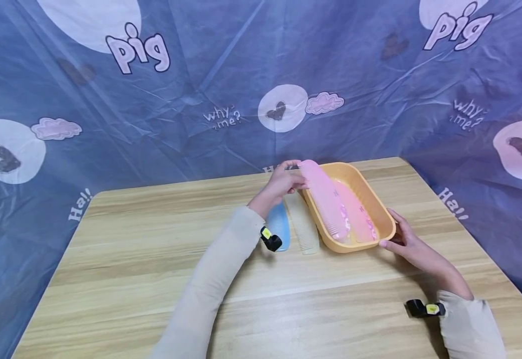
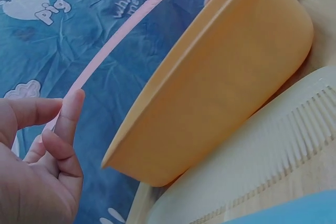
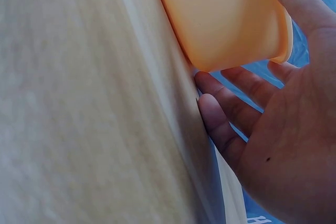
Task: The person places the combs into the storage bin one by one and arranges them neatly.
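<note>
1. Pale left sleeve [image 1: 211, 271] nearest; left hand [image 1: 281, 184] pinches one end of the pink comb [image 1: 318, 192], slanted across the basin's left side;
2. right hand [image 1: 409, 247] loosely grips the orange basin's [image 1: 353, 248] near right corner.

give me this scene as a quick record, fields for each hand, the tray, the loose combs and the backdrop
left hand: pinches one end of a pink comb, its other end over the tray
right hand: holds the tray at its near right corner
in tray: second pink comb
left of tray: pale comb, then blue comb, partly hidden by the left arm
surface: wooden table
backdrop: blue cloth printed with words such as "pig"
unclear: whether the pinched comb touches the tray
</note>
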Demonstrator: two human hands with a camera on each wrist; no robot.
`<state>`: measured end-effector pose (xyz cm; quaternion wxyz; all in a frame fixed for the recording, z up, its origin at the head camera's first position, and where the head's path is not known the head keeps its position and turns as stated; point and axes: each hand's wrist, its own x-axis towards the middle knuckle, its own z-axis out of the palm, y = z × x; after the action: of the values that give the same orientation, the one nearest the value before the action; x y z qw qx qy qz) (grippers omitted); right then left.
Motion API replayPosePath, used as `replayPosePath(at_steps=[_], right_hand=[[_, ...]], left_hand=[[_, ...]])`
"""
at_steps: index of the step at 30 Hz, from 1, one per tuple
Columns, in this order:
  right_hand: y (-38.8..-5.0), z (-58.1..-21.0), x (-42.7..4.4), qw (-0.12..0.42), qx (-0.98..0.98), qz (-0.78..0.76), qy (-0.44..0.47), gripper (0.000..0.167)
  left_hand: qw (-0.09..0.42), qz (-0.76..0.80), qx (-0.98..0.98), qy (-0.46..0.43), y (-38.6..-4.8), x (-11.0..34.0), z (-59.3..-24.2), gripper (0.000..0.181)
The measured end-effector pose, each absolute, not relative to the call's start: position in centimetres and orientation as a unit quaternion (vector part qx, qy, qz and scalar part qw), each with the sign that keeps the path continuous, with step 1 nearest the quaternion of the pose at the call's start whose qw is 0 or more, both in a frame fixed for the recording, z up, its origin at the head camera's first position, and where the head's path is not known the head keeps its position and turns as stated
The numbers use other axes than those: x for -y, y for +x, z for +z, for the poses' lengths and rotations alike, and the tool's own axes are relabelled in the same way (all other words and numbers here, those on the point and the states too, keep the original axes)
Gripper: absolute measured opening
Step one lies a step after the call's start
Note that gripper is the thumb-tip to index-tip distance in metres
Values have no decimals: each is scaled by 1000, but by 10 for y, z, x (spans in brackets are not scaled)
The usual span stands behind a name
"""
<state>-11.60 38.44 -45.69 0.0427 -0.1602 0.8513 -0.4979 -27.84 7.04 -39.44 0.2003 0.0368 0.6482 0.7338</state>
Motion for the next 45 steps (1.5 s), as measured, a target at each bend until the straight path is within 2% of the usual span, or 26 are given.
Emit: replayPosePath(at_steps=[8, 36, 45], right_hand=[[-116, -457, -384, 49, -847, -505, -157, 85], [-116, -460, -389, 45, -849, -502, -162, 86], [-116, -459, -389, 49, -844, -507, -166, 86]], left_hand=[[195, 728, -656, 34, -275, -81, -401, 48], [180, 698, -690, 64, -274, -91, -413, 50], [147, 676, -717, 88, -270, -93, -413, 53]])
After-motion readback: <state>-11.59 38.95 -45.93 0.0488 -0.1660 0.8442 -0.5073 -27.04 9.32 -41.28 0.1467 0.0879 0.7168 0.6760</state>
